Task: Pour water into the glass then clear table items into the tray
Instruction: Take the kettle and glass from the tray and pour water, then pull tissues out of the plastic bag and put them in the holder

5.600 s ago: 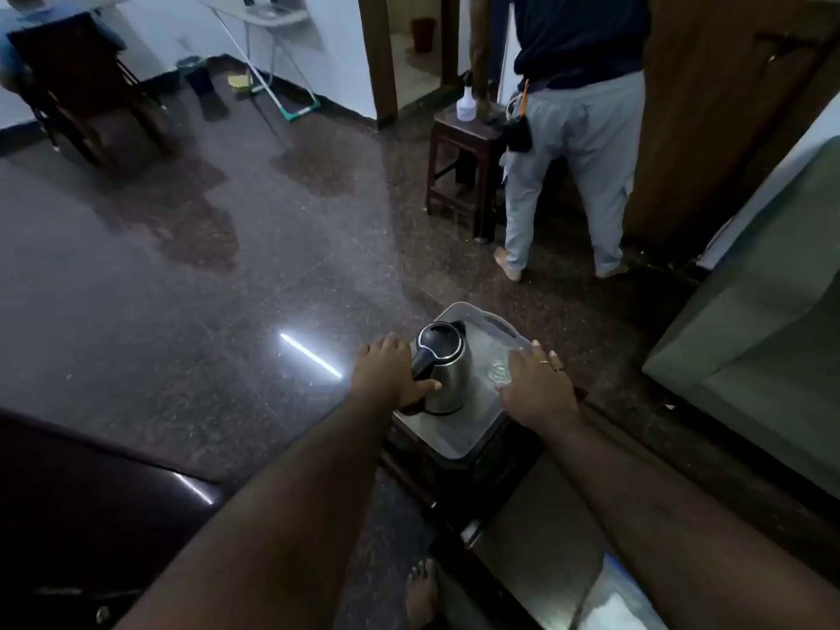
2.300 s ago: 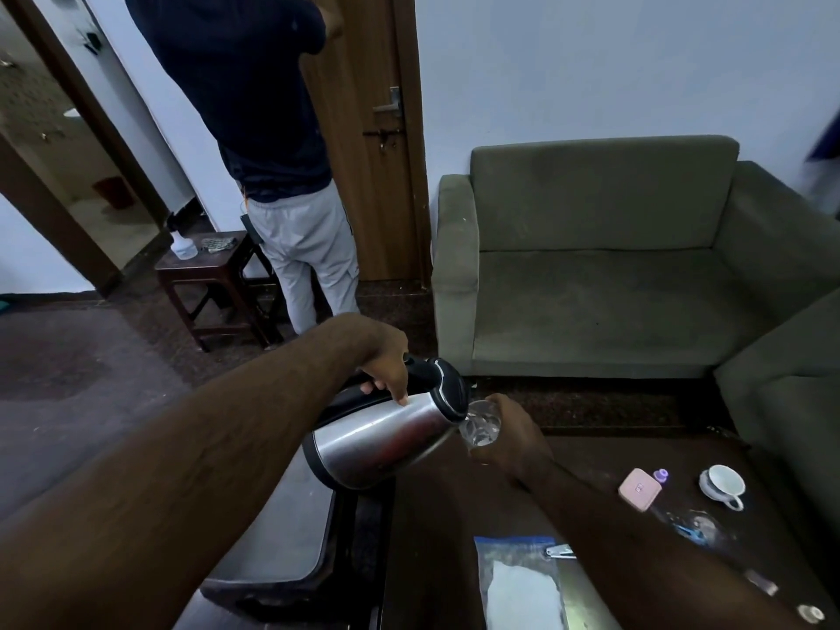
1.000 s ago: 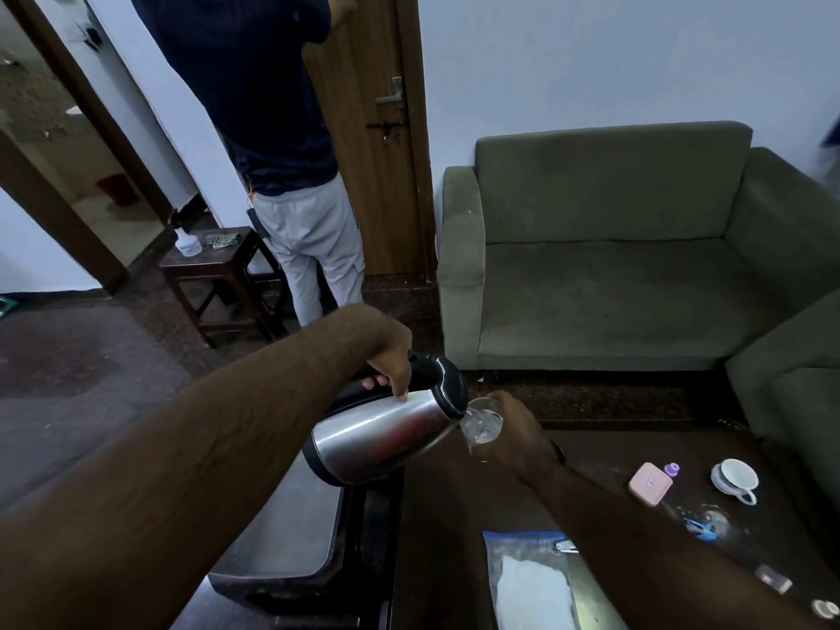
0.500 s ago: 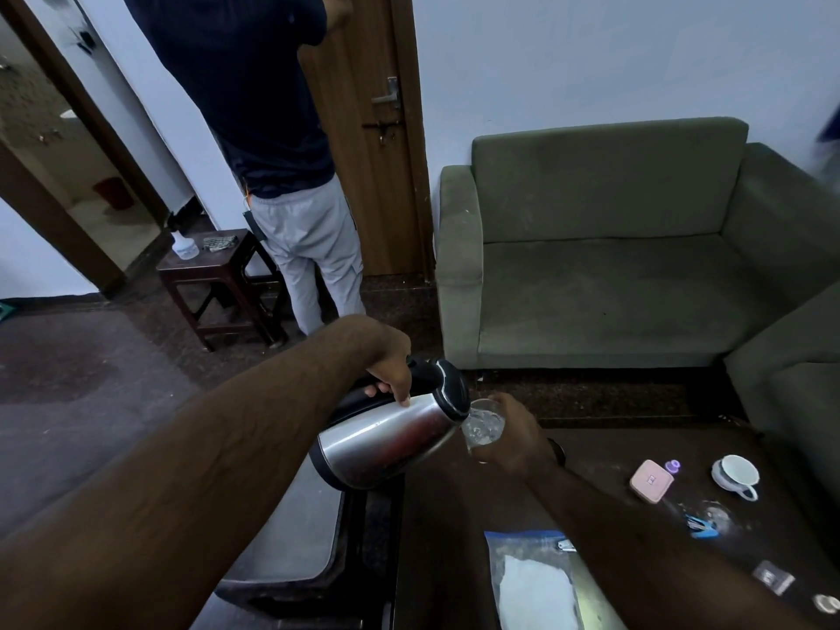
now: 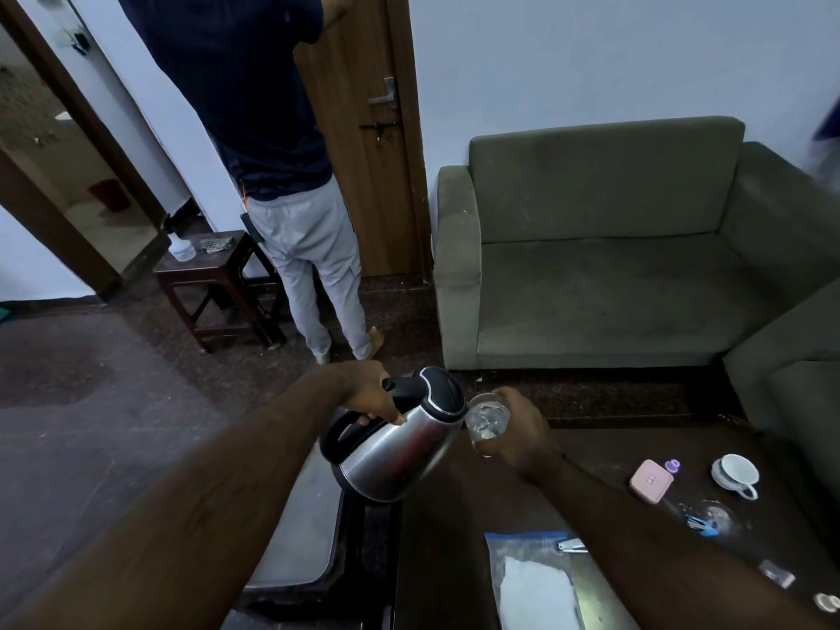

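We grip the kettle (image 5: 395,447) by its black handle with our left hand (image 5: 370,393), fingers wrapped fully round it, and tip it so the spout at its 2 o'clock end meets the rim of the glass (image 5: 487,422). Holding by the handle keeps our skin off the steel body and gives us leverage to control the tilt.

Our right hand (image 5: 522,431) is closed round the glass, lifted off the table (image 5: 454,538) and leaned slightly toward the spout. We judge this is so the water falls a short way and does not splash. The glass is clear and looks partly filled, though how full we cannot tell.

Both are held over the table's 10 o'clock corner, next to the grey tray (image 5: 295,538), which sits on a lower stand at the table's 9 o'clock side, close enough to load without walking.

The things to clear wait on the table: a pink case (image 5: 651,480) and a white cup (image 5: 736,472) at 2 o'clock, a plastic bag (image 5: 532,579) at 6 o'clock, and small bits toward 4 o'clock that are too small to name.

We judge the pouring step is under way and clearing not yet begun. The risk is overfilling or dripping on the table as the kettle rights.
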